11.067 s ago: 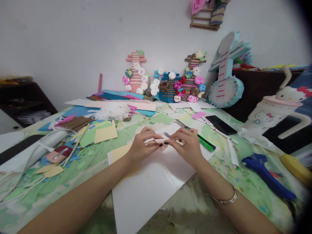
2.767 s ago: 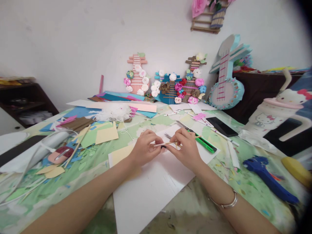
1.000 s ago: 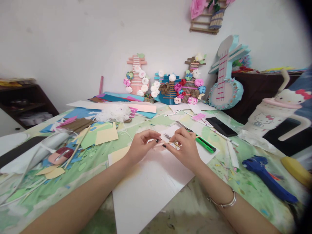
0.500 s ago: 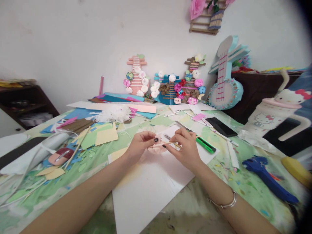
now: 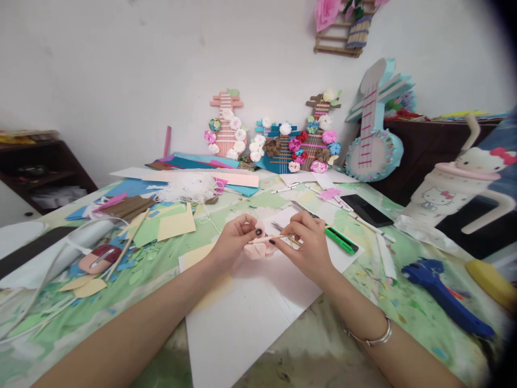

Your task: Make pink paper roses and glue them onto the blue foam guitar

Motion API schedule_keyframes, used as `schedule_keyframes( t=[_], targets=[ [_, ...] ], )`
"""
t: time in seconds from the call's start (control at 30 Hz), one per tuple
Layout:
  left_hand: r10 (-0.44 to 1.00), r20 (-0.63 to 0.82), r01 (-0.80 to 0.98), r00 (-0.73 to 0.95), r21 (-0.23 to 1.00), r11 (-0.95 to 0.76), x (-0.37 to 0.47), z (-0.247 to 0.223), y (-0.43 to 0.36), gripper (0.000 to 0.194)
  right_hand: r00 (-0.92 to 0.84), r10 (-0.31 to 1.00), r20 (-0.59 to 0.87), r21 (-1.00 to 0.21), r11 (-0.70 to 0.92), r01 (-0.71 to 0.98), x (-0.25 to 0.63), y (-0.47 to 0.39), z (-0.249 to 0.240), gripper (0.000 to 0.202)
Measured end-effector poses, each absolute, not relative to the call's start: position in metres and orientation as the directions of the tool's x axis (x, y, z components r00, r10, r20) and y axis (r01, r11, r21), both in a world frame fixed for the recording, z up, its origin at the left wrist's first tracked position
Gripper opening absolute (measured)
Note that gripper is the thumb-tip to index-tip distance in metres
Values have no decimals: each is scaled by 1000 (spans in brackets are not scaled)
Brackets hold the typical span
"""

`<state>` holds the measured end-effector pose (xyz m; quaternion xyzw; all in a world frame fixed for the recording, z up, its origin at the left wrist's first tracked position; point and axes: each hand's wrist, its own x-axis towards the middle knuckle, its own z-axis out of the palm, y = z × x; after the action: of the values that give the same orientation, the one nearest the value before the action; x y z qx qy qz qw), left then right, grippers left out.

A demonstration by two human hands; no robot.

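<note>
My left hand (image 5: 238,240) pinches a pale pink paper flower (image 5: 258,250), its petals curling out below the fingers. Across the petals lies a thin wooden stick (image 5: 269,237), which my right hand (image 5: 307,242) grips between thumb and fingers. Both hands are closed and close together above a white sheet (image 5: 246,318). Behind the right fingers the tips of scissors (image 5: 277,224) show, their handles partly hidden. A green utility knife (image 5: 341,241) lies just right of the right hand.
A blue glue gun (image 5: 444,296) and a black phone (image 5: 367,210) lie at the right, near a white cup (image 5: 448,188). White string (image 5: 188,189) and paper scraps (image 5: 177,222) spread leftward. Flower-decorated paper instruments (image 5: 278,148) stand against the wall.
The pink petals below the stick have turned outward and show more now. Both hands keep nearly the same place and grip.
</note>
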<state>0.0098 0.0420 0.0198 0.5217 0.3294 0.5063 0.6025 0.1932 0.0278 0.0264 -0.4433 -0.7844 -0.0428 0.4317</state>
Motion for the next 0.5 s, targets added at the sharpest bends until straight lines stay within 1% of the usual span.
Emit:
schedule_keyframes(
  t=[0.07, 0.13, 0.27, 0.37, 0.5],
  targets=[
    [953, 146, -268, 266, 961, -72, 9, 22, 40, 35, -232, 664, 711, -326, 604, 728, 194, 29, 26, 21],
    [944, 202, -261, 261, 956, -133, 8, 24, 39, 33, -227, 672, 705, -340, 600, 724, 194, 29, 26, 21],
    [900, 343, -189, 271, 935, -299, 5, 22, 43, 14, -204, 701, 684, -386, 584, 714, 195, 30, 26, 20],
    [883, 356, -135, 306, 934, -330, 4, 19, 46, 11, -191, 720, 667, -409, 568, 714, 195, 30, 27, 21],
    [902, 338, -130, 268, 940, -314, 3, 18, 46, 4, -176, 733, 657, -434, 558, 707, 195, 31, 28, 19]
  ],
)
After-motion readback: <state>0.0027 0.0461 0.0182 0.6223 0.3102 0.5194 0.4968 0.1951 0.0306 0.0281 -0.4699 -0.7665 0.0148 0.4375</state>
